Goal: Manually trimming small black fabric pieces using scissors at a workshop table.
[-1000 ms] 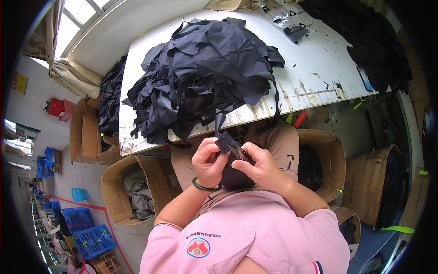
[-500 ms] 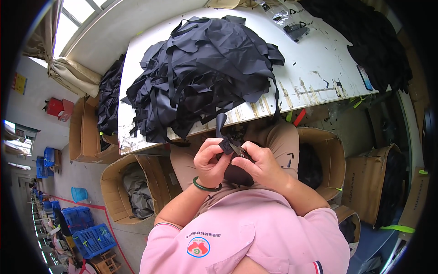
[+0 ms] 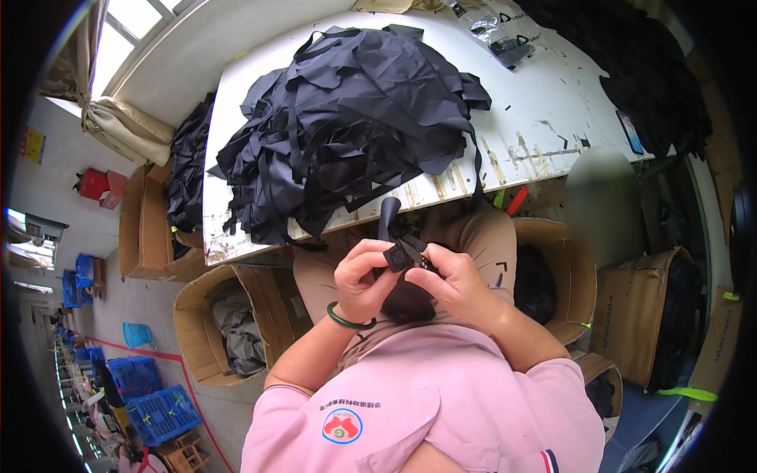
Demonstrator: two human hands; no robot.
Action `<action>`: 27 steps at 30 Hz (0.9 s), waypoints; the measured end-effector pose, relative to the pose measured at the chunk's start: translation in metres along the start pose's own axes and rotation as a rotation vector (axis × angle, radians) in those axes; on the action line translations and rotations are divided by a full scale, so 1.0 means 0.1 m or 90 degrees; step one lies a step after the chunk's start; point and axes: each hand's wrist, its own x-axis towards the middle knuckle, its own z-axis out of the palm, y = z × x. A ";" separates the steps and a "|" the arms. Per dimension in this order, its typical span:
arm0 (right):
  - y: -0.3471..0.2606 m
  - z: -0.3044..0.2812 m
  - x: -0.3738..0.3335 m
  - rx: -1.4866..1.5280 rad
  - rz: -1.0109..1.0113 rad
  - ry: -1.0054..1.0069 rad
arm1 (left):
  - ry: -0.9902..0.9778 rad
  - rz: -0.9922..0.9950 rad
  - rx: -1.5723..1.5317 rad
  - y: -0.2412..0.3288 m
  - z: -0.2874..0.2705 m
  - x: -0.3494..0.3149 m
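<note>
My left hand [image 3: 365,276] is closed on the folded, stitched end of a black fabric strap [image 3: 398,256], pinched between thumb and fingers. The strap's loose end curls up toward the table edge. My right hand [image 3: 457,285] is closed on small thread snips [image 3: 414,254] with a pale metal blade and a dark handle. The blade lies against the strap's end; whether it cuts anything is too small to tell. Both hands meet above my lap, close in front of the table. A large heap of black fabric pieces [image 3: 371,102] with straps lies on the table beyond them.
The white table [image 3: 544,118] has worn, stained edges; a phone [image 3: 629,132] and clear plastic bag [image 3: 501,35] lie there. More black fabric [image 3: 646,71] is at far right. Cardboard boxes [image 3: 193,323] with fabric stand beside my legs. A blurred grey shape [image 3: 603,197] shows at right.
The strap's end and the snips have shifted slightly to the right in my hands, and its loose end has moved right. The blurred shape has appeared by the table's right edge.
</note>
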 end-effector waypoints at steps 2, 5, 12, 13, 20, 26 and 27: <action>0.05 -0.03 -0.01 0.027 0.018 -0.005 | -0.002 -0.049 -0.062 0.05 0.00 0.04; 0.05 -0.16 -0.01 0.042 0.040 -0.043 | -0.021 -0.143 -0.169 0.05 -0.11 0.08; -0.23 -0.39 0.06 -0.109 0.072 -0.184 | -0.185 -0.245 -0.330 0.05 -0.25 0.16; -0.23 -0.41 0.06 -0.110 0.072 -0.186 | -0.199 -0.267 -0.332 0.05 -0.27 0.16; -0.24 -0.40 0.03 -0.292 -0.019 -0.175 | -0.244 -0.313 -0.363 0.04 -0.27 0.16; -0.22 -0.37 0.01 -0.295 -0.031 -0.180 | -0.298 -0.261 -0.297 -0.01 -0.26 0.13; -0.20 -0.37 0.01 -0.288 -0.029 -0.185 | -0.296 -0.262 -0.298 -0.01 -0.26 0.13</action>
